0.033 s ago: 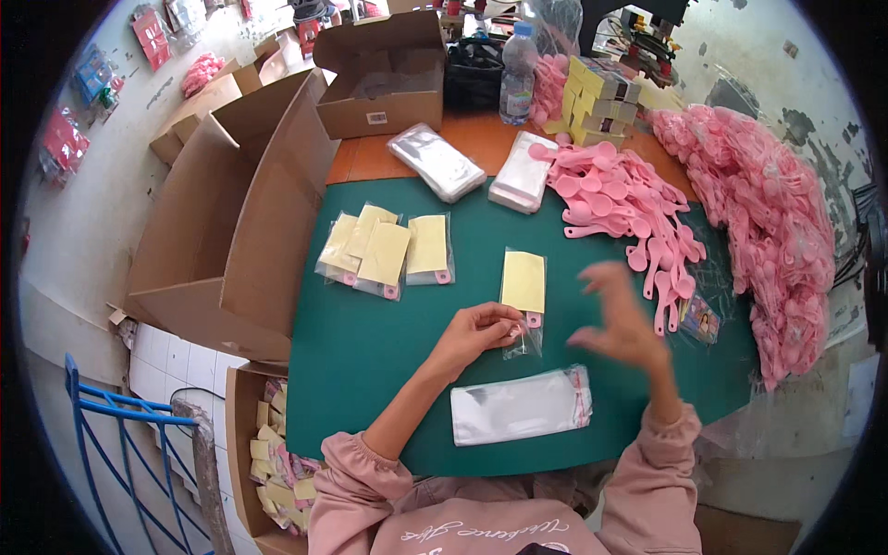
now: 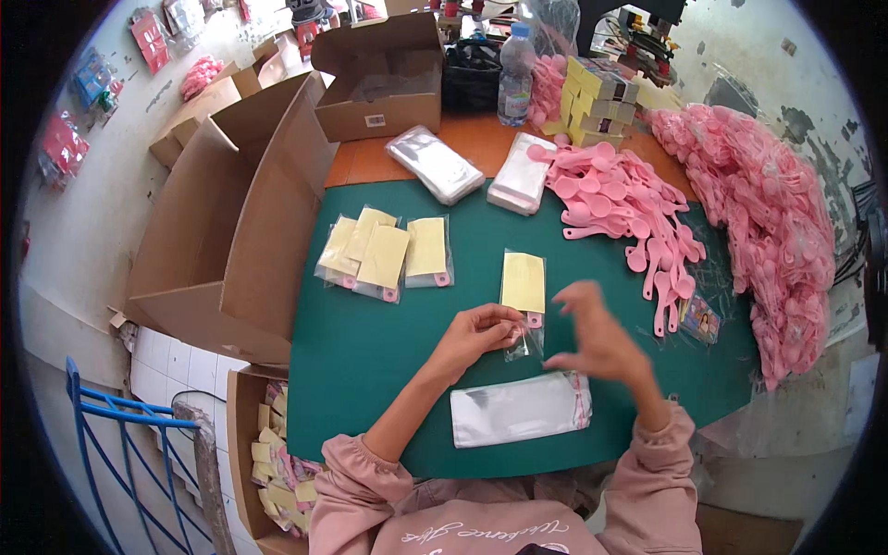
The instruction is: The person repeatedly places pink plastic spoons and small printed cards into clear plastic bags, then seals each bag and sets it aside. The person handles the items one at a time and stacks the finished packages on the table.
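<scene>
On the green mat lies a clear plastic bag (image 2: 524,282) with a yellow card inside and a pink spoon handle end showing below the card. My left hand (image 2: 481,333) is closed at the bag's near end, pinching the clear plastic there. Just right of that bag, my right hand (image 2: 601,338) hovers with thumb and fingers spread, holding nothing and slightly blurred. A stack of clear plastic bags (image 2: 518,410) lies nearest to me, below both hands. Several filled bags (image 2: 384,257) with yellow cards and pink handle ends sit farther left.
Pink spoons (image 2: 620,194) lie heaped at the far right, beside a large mass of bagged pink pieces (image 2: 749,213). Behind are two more plastic bag stacks (image 2: 435,165), a water bottle (image 2: 516,79) and bundled cards (image 2: 597,102). Cardboard boxes (image 2: 268,213) stand left.
My right hand has moved left and slightly toward me, closer to the bag, its fingers still apart. The left hand stays at the bag's near end.
</scene>
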A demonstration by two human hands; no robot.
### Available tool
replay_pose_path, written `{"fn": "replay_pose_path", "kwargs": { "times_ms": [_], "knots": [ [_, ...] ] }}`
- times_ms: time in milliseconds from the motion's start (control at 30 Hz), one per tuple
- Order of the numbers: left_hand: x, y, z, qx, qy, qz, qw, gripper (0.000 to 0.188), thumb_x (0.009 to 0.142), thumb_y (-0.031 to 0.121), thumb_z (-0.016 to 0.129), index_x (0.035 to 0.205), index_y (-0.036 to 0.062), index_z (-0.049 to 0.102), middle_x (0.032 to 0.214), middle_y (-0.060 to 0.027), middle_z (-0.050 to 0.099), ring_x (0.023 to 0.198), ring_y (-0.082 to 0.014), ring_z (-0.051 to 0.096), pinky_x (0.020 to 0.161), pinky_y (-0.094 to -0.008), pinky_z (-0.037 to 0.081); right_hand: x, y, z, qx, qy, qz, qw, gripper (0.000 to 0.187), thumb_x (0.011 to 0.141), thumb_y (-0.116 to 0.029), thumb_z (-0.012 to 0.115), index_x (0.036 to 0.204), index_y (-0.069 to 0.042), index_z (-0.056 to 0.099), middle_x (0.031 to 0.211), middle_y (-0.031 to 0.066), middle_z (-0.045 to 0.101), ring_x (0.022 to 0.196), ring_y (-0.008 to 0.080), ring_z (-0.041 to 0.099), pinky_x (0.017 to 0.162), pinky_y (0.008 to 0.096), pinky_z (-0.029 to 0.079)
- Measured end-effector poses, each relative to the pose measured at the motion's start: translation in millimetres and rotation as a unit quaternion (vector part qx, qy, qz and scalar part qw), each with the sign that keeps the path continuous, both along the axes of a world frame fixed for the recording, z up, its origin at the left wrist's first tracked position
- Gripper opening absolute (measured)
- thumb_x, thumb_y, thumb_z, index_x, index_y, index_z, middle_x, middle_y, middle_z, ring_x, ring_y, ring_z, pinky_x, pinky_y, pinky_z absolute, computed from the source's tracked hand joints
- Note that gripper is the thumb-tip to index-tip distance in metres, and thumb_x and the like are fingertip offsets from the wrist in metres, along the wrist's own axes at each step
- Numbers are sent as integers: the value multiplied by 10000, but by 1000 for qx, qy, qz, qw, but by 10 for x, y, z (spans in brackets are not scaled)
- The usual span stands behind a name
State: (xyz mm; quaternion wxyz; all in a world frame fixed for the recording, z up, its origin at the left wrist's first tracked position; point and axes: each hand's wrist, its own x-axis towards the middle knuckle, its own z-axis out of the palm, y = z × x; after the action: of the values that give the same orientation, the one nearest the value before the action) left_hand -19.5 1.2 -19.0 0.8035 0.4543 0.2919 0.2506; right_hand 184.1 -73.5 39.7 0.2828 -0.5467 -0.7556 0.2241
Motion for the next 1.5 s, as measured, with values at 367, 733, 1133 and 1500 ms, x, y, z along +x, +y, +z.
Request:
{"fn": "replay_pose_path", "kwargs": {
  "times_ms": [367, 733, 1133, 1500],
  "knots": [
    [-51, 76, 103, 166, 89, -14, 982, 209, 845, 28, 515, 1053, 14, 510, 966, -61, 572, 893, -143, 586, 718, -225, 512, -113, 67, -379, 35, 158, -112, 981, 173, 712, 67, 600, 859, 5, 532, 916, 94, 423, 766, 173, 539, 653, 270, 475],
    [61, 55, 152, 353, 207, 13, 912, 103, 792, 47, 603, 880, 1, 574, 873, -62, 574, 719, -116, 586, 556, -217, 519, -19, 77, -477, -109, 304, -107, 940, 105, 806, -31, 591, 854, 28, 519, 894, 72, 498, 760, 91, 534, 654, 223, 496],
    [165, 33, 186, 238, 254, 70, 935, 187, 812, 82, 604, 935, 0, 490, 774, -86, 605, 708, -116, 622, 516, -220, 511, -142, 146, -429, -167, 421, -223, 863, 140, 815, 25, 560, 859, 25, 427, 786, 107, 561, 665, 160, 619, 562, 240, 526],
    [119, 45, 180, 303, 240, 49, 921, 319, 803, 60, 589, 1115, 57, 525, 920, -86, 598, 732, -110, 602, 563, -231, 484, -184, 142, -384, -158, 406, -205, 877, 352, 820, 6, 556, 1161, 39, 474, 809, 98, 580, 683, 131, 609, 588, 219, 513]
  ]
}}
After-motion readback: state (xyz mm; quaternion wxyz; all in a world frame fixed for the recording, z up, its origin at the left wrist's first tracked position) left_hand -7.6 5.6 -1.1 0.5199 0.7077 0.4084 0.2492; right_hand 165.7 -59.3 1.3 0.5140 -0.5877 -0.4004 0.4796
